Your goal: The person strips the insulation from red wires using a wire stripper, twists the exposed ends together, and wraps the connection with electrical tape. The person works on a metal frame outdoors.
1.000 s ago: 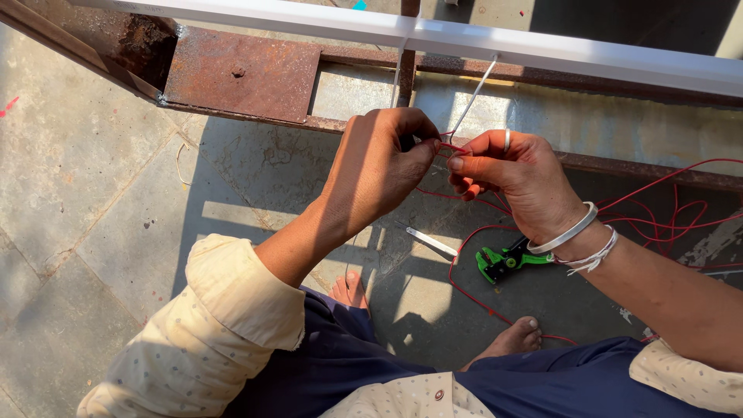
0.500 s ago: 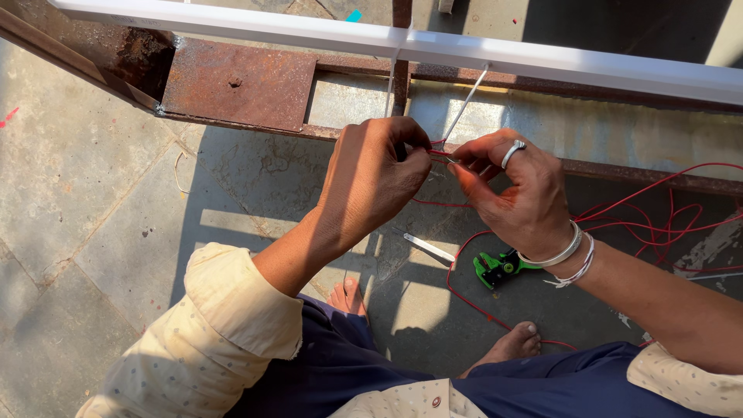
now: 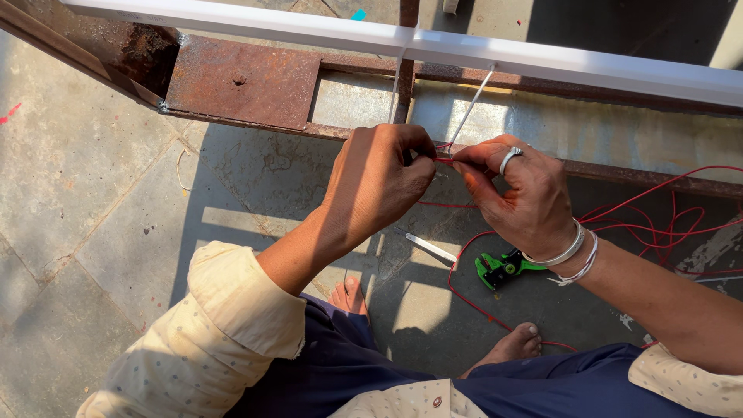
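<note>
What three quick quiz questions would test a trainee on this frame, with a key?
1. What do the left hand and the right hand pinch between their fingertips?
2. True or false: the green tool is held in the right hand.
3. Which lies nearer the camera, the white bar or the rusty metal frame?

Key
1. A thin red wire; both hands grip it close together.
2. False. It lies on the stone floor, below the right wrist and beside the bare feet.
3. The white bar; it crosses in front of the frame.
</note>
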